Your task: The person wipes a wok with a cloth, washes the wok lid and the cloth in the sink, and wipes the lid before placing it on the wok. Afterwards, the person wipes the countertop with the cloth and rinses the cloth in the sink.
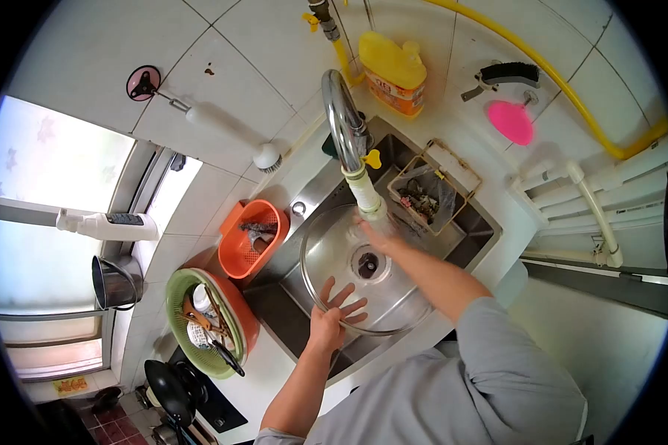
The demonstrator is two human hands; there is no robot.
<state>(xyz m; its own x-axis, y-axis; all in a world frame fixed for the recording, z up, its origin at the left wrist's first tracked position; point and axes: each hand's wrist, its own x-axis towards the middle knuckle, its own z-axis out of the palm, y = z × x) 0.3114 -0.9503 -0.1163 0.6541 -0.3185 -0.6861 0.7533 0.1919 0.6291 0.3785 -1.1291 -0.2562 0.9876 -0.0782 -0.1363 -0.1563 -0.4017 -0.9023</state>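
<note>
The left grip, fingers spread, holds the round lid by its rim in the sink; the right grip, under the tap, is too blurred to judge. Leftward, open room reaches the table edge.

Your left hand, fingers spread, holds the near-left rim of what looks like a round glass lid over the steel sink; your right hand, partly blurred, is toward its far side, just below the faucet nozzle. An orange caddy sits left, a rack of scraps far right.
</note>
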